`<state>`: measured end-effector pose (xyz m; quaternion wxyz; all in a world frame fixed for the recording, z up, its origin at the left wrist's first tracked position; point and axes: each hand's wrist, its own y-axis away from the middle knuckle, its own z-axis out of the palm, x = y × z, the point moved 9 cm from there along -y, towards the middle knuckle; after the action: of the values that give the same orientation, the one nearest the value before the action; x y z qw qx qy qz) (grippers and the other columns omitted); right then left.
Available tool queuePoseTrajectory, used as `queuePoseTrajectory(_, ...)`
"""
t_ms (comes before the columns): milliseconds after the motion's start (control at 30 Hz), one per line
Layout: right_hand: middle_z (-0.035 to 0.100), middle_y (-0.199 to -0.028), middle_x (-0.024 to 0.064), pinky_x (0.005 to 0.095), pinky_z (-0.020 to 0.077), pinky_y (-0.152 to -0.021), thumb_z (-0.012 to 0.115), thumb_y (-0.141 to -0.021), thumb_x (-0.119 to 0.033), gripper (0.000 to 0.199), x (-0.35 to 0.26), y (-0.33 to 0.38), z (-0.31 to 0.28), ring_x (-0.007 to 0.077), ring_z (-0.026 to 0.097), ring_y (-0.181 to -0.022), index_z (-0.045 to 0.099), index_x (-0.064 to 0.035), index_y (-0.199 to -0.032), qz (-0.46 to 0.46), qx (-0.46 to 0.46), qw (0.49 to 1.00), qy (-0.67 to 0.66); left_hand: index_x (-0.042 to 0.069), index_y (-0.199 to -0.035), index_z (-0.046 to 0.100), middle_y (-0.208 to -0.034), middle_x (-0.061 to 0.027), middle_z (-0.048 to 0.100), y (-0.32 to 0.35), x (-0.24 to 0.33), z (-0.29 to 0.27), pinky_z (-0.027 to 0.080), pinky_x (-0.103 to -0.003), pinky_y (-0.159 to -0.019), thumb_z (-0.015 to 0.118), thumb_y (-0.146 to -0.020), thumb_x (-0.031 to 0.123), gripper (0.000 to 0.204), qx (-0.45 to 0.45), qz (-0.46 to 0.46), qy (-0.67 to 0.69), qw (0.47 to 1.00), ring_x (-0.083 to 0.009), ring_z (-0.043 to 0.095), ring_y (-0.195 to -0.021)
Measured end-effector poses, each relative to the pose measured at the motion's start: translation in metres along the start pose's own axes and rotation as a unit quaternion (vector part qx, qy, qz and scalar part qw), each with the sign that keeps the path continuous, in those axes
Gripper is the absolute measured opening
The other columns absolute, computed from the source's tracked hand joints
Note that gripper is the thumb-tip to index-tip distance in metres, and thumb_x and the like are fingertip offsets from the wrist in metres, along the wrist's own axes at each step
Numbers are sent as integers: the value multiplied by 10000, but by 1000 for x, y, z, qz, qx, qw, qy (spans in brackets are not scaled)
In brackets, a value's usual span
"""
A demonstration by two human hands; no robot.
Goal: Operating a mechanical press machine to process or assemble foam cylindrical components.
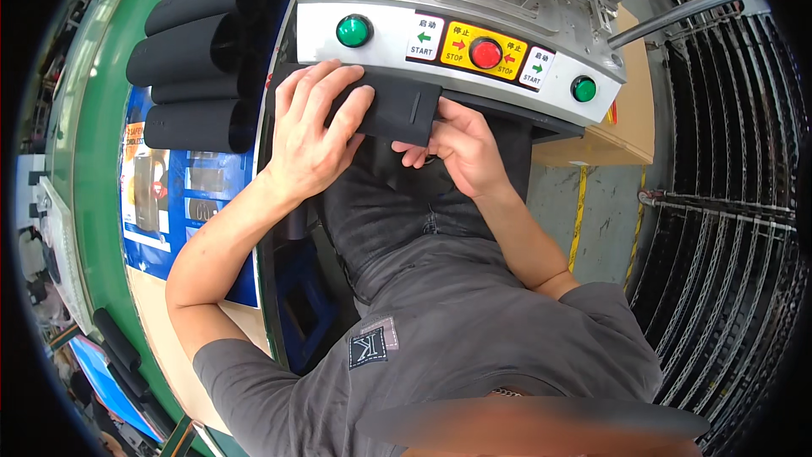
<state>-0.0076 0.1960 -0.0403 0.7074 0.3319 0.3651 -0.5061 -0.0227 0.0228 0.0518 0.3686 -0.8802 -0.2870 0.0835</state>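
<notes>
One black piece (393, 106), flat with a narrow raised strip or slot near its right end, is held just below a machine's pale front panel (389, 38), above the seated person's lap. The left hand (313, 131) lies over its left part, fingers bent; whether they clamp it cannot be told. The right hand (465, 150) pinches its right edge. On the panel, a red button (486, 53) sits between two green ones. At left, black sleeves (190, 125) line a green surface (106, 203).

Left fingers (348, 117), right fingers (461, 121) hold flat black piece (393, 107).
</notes>
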Motion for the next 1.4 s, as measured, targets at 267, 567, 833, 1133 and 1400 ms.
queuePoseTrajectory(267,796,-967,206,281,599,-672,514,-1105,-73,276,2,-4,-3,218,752,-722,664,67,-1290,-30,39,997,62,71,-1341,648,-1434,-163,647,0,3,0,465,-565,-1137,911,-636,-47,762,-16,3,-15,1000,-395,630,-1334)
queuePoseTrajectory(567,770,-914,178,266,575,-628,533,-1127,-60,230,-7,-9,-9,206,732,-711,686,81,-1225,-32,57,995,77,84,-1326,655,-1422,-147,635,0,-4,3,450,-545,-1149,888,-679,16,692,-15,-16,7,1000,-367,612,-1330)
queuePoseTrajectory(833,767,-911,173,254,563,-639,479,-1155,-94,301,-2,-12,-15,197,705,-689,700,108,-1186,-48,83,978,186,88,-1333,658,-1416,-153,627,2,-3,4,450,-543,-1141,886,-676,16,699,-12,-9,-2,1000,-368,607,-1320)
queuePoseTrajectory(1133,773,-970,176,289,583,-758,458,-1174,-192,446,-24,11,3,179,690,-782,677,145,-1366,-168,21,984,45,91,-1395,671,-1342,-140,591,2,-6,-2,442,-508,-1095,872,-698,32,728,45,-25,30,998,-342,591,-1238)
queuePoseTrajectory(1400,771,-1018,155,283,556,-794,447,-1182,-227,510,-27,17,11,168,657,-835,613,161,-1468,-203,-3,971,127,157,-1390,705,-1307,-124,558,6,-4,-8,427,-472,-1088,822,-791,78,615,64,-2,23,998,-303,562,-1218)
